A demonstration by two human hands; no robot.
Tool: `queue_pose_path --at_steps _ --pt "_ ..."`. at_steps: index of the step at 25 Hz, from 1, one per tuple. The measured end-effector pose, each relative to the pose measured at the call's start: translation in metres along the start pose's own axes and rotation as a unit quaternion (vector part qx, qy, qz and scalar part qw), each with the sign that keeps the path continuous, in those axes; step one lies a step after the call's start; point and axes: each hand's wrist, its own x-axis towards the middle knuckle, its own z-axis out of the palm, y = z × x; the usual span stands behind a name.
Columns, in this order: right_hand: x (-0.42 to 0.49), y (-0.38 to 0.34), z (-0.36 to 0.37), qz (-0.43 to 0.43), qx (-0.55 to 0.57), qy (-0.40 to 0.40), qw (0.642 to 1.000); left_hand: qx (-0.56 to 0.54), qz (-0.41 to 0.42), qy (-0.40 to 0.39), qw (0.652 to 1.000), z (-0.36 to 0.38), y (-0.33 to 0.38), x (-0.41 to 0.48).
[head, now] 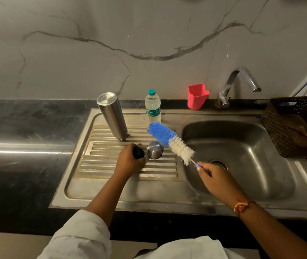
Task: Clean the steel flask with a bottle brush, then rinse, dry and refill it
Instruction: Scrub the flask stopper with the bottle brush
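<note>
Starting at the left of the frame, the dark desk (27, 128) carries a steel sink unit. On its ribbed drainboard (96, 165), left of centre, the steel flask (112, 116) stands with a closed flat end up, probably mouth down so that water drains along the ribs; below it the left hand (130, 162) curls round a black stopper-like piece (138, 152) and holds it on the drainboard, just beside the steel cap (154, 150), likely so both closures sit together and out of the basin. Behind them a plastic water bottle (152, 107) stands near the wall, presumably for the refill; right of centre the right hand (216, 180) pinches the thin handle of the bottle brush (171, 142) between fingertips and thumb, its blue and white bristles raised by the drainboard's edge, apart from the flask. Further right come the red cup (197, 97), the tap (227, 84) and the basin (242, 150); at the far right sits a brown basket (294, 128).
</note>
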Motion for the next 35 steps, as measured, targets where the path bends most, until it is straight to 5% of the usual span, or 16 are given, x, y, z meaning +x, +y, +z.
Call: queue_pose_path --at_steps 3,8,12,26,35 --pt "-0.001 0.003 -0.007 -0.012 0.020 0.014 1.000 -0.195 -0.040 0.061 0.978 -0.007 0.024 -0.014" --pt "-0.004 0.004 -0.041 -0.037 0.089 0.081 0.992 -0.533 -0.099 0.015 0.840 -0.005 0.088 -0.008" --pt "-0.006 0.007 -0.082 -0.062 0.093 0.122 0.986 -0.638 -0.079 -0.017 0.765 0.002 0.151 0.003" --pt "0.013 0.016 -0.170 -0.205 0.063 0.190 0.958 -0.735 -0.038 -0.013 0.677 -0.005 0.284 0.020" --pt "0.031 0.020 -0.191 -0.234 -0.036 0.186 0.954 -0.686 0.005 -0.043 0.726 -0.009 0.295 0.010"
